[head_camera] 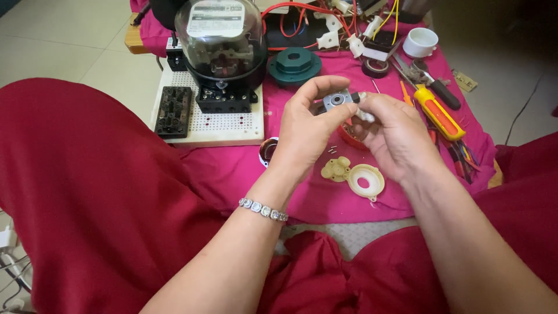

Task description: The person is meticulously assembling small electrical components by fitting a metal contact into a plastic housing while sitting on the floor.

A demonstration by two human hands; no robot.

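Gripping small grey part (338,99) w/ both hands | L fingers (325,119) pinching | R fingers hidden, part half-covered

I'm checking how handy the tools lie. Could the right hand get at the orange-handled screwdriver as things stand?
Probably yes. The orange-handled screwdriver lies uncovered on the pink cloth just beyond the right hand, nothing between; but that hand is busy on the small grey part.

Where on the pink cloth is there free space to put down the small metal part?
The pink cloth is bare between the white perforated board and the left hand, and in front of the cream ring. It is crowded on the right around the orange screwdriver and at the back, near the wires and green disc.
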